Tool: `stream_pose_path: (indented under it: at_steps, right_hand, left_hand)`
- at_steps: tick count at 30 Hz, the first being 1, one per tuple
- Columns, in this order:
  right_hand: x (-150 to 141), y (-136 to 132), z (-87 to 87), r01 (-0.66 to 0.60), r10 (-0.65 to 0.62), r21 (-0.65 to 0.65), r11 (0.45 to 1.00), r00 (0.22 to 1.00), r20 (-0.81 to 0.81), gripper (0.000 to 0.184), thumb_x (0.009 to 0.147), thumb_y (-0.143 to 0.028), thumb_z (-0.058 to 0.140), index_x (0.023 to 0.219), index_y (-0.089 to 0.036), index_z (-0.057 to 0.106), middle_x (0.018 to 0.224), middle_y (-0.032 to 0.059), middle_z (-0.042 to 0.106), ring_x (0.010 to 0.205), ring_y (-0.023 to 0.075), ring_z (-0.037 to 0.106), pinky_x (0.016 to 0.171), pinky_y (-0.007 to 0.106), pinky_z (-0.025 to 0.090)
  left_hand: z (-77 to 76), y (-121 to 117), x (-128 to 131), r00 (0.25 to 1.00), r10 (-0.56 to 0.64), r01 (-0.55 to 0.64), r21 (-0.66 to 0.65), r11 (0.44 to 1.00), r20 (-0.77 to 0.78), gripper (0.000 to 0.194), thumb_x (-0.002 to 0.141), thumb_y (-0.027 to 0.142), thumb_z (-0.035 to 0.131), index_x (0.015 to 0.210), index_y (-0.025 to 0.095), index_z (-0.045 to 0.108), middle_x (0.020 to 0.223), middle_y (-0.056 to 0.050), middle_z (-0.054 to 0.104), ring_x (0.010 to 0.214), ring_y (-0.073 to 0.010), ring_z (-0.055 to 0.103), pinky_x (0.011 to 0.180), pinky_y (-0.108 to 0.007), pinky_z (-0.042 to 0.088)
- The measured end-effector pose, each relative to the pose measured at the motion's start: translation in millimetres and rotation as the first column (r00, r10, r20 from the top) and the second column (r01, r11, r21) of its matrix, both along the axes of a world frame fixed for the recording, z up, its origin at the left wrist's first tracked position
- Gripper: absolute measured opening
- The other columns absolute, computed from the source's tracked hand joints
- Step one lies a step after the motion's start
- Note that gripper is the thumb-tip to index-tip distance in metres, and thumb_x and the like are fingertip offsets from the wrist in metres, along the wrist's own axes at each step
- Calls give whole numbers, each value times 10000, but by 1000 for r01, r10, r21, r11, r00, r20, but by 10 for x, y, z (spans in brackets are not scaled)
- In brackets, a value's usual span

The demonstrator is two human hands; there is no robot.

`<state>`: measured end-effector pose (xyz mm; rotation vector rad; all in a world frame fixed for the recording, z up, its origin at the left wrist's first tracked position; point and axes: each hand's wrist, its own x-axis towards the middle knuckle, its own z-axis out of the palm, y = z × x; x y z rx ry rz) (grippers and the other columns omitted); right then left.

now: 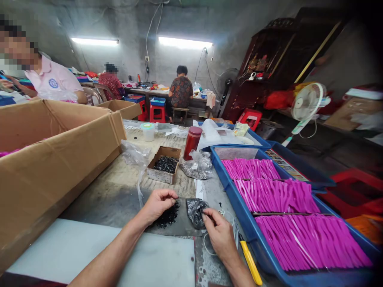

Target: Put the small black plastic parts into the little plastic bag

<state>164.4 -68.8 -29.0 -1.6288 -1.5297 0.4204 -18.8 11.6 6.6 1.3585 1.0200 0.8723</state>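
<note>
Over this stained worktable (98, 203), picking seems underway — left hand (158, 205) pinched narrow by black pieces (168, 217), right hand (220, 233) gripping a black plastic bag (194, 210) — the next move wanting finesse.

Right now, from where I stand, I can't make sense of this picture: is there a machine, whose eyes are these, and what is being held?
There is no machine at work here, only a person's two bare hands. The single picture comes from a camera worn on that person's head, looking forward and down, so the forearms enter from the bottom.

The left hand is at a pile of small black pieces; whether its fingers hold one is too small to tell. The right hand touches a black plastic bag.

Beyond them stands a small open box of little dark pieces. To the right, a blue tray holds rows of pink strips, with a yellow-handled tool beside it.
</note>
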Motion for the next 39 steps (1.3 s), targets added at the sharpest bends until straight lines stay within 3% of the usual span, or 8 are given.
stream_pose_path:
  at_steps: [7, 14, 22, 27, 32, 39]
  right_hand:
    - [-94, 43, 121, -27, 61, -111, 993, 947, 314, 198, 728, -119, 388, 708, -179, 575, 684, 30, 583, 688, 163, 548, 620, 238, 391]
    - [-195, 112, 192, 103, 90, -293, 951, 810, 579, 210, 739, -101, 390, 679, -189, 572, 739, 46, 617, 750, 190, 560, 626, 272, 327]
    - [-243, 172, 217, 106, 175, -349, 931, 711, 682, 239, 749, -51, 360, 746, -170, 568, 765, 69, 627, 729, 203, 565, 602, 291, 275]
    - [-228, 133, 245, 79, 188, -345, 935, 716, 673, 253, 758, -43, 341, 753, -167, 562, 776, 76, 618, 758, 204, 557, 626, 292, 276]
    - [-184, 84, 227, 35, 161, -297, 954, 776, 609, 232, 748, -46, 340, 752, -164, 539, 769, 65, 609, 749, 190, 545, 640, 284, 292]
    - [-114, 76, 100, -45, 92, -106, 993, 862, 498, 212, 740, -93, 332, 717, -173, 527, 659, 29, 610, 610, 171, 533, 593, 274, 331]
  left_hand:
    - [-28, -8, -7, 998, -51, 52, 28, 998, -31, 151, 570, 228, 554, 665, 124, 608, 537, 29, 519, 505, -88, 439, 522, -196, 345]
    - [30, -19, -48, 991, -61, 81, 178, 981, -117, 130, 602, 186, 528, 644, 130, 638, 624, -14, 576, 608, -125, 503, 616, -223, 392]
    - [-53, -30, -33, 982, -121, 155, 265, 952, -143, 163, 641, 150, 508, 707, 151, 658, 702, -27, 604, 680, -142, 533, 676, -231, 406]
    - [-112, -37, -7, 993, -107, 114, 145, 983, -54, 176, 623, 168, 524, 749, 126, 640, 684, -26, 609, 630, -128, 517, 616, -216, 398]
    - [-170, -39, 15, 985, -173, 173, 48, 984, -8, 180, 606, 185, 541, 742, 100, 623, 585, 13, 555, 526, -86, 446, 529, -184, 351]
    - [-215, -54, 43, 974, -223, 222, 19, 975, 46, 177, 604, 167, 549, 757, 98, 603, 576, 29, 494, 525, -71, 390, 506, -171, 308]
